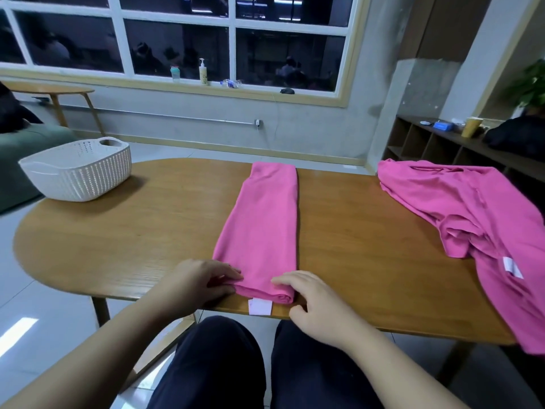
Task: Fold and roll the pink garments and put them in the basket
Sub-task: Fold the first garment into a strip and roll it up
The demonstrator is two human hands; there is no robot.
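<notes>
Dark trousers (259, 370) fill the bottom of my view at six o'clock, the knees tucked under the near edge of the oval wooden table (124, 231). Just above them I see both bare hands working the near end of the long folded pink garment (262, 222), which lies as a narrow strip running from the table's near edge toward twelve o'clock. Its near end is turned over into a small roll, and a white label (260, 307) sticks out beneath it over the table edge.

I read the left hand (197, 281) as gripping: its fingers are curled over the roll's left end at about seven o'clock from the strip's middle, thumb tucked under the cloth. The right hand (312, 302) sits at the roll's right end, at about five o'clock; its fingers curve over the top of the roll and the thumb lies against the near side, so it holds the cloth too.

At ten o'clock, well apart from the strip, a white woven-pattern plastic basket (76, 172) stands near the table's far left edge. At three o'clock a second pink garment (460, 208) lies crumpled and unfolded, draping past the table's right edge, with a small white tag (512, 267) showing.

Beyond the table I see a white-framed window (233, 22) at twelve o'clock with a pump bottle (203, 72) on its sill.
</notes>
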